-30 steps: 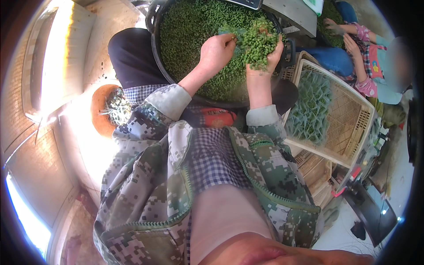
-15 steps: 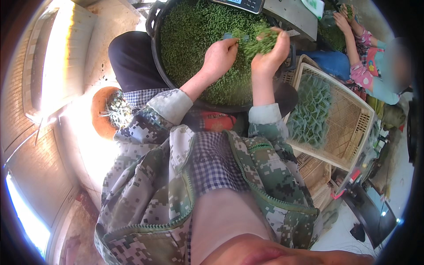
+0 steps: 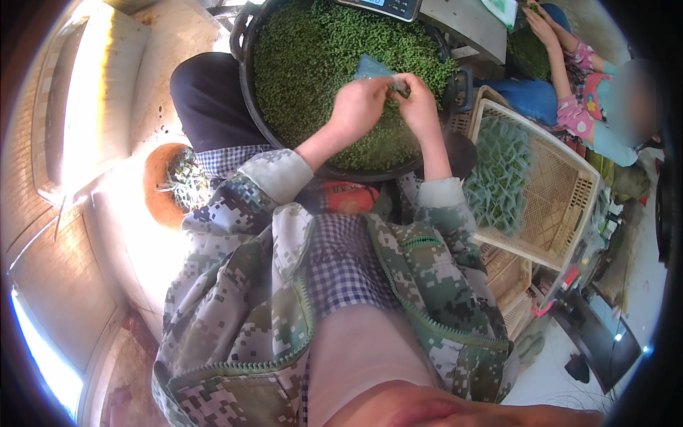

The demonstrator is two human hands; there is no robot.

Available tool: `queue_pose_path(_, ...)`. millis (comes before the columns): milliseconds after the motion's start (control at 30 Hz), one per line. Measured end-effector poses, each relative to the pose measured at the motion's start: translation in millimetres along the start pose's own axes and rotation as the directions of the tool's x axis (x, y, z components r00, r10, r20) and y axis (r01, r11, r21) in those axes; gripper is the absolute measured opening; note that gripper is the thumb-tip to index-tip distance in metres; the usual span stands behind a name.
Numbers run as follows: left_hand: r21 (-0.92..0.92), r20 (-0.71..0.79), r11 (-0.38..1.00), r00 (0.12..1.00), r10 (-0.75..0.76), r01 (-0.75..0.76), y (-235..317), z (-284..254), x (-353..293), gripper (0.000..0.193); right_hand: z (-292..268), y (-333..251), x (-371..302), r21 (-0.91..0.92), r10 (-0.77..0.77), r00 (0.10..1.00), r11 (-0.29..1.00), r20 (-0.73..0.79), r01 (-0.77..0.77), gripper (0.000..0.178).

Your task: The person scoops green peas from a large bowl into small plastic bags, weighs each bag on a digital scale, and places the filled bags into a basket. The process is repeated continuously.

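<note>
Over a large black tub (image 3: 250,114) full of small green berries (image 3: 306,78), my two hands meet. My left hand (image 3: 359,107) is closed on a small translucent bluish plastic bag (image 3: 373,68), which sticks out beyond the fingers. My right hand (image 3: 418,107) has its thumb and fingers pinched at the same bag, right beside the left fingertips. A little dark green shows between the right fingers; how much is inside the bag is hidden by the hands.
A digital scale (image 3: 384,6) sits at the tub's far edge. To the right, a cream plastic crate (image 3: 562,206) holds rows of filled bags (image 3: 498,178). An orange bowl (image 3: 158,192) of scraps stands left. Another person's hands (image 3: 544,28) work at the far right.
My right hand has come down and left to the bag; the loose handful of green berries it held up no longer shows. More of the bluish bag is visible.
</note>
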State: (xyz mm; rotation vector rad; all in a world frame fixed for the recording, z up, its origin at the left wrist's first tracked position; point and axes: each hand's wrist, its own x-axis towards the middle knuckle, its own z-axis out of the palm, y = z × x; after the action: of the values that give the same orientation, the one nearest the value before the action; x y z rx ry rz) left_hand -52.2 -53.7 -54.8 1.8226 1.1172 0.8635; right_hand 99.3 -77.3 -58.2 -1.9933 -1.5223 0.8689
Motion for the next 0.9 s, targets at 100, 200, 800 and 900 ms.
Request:
queue_pose_path(100, 0.059, 0.037, 0.996, 0.997, 0.07, -0.072, 4, 9, -6, 0.024, -8, -3, 1, -0.178, -0.074, 0.995, 0.982, -0.06, 0.062, 0.03)
queue_pose_path(200, -0.182, 0.162, 0.956, 0.966, -0.201, 0.23, -1, -3, 16, 0.025, -19, 12, 7, 0.187, -0.11, 0.991, 0.978, 0.072, 0.095, 0.037)
queue_pose_path(800, -0.369, 0.126, 0.874, 0.948, -0.291, 0.317, -6, -4, 19, 0.024, -20, -32, -42, 0.601, 0.062, 0.996, 0.799, -0.061, -0.013, 0.033)
queue_pose_path(900, -0.326, 0.13, 0.899, 0.956, -0.264, 0.293, -7, -10, 17, 0.024, -17, -35, -36, 0.125, -0.16, 0.892, 0.965, -0.423, 0.232, 0.043)
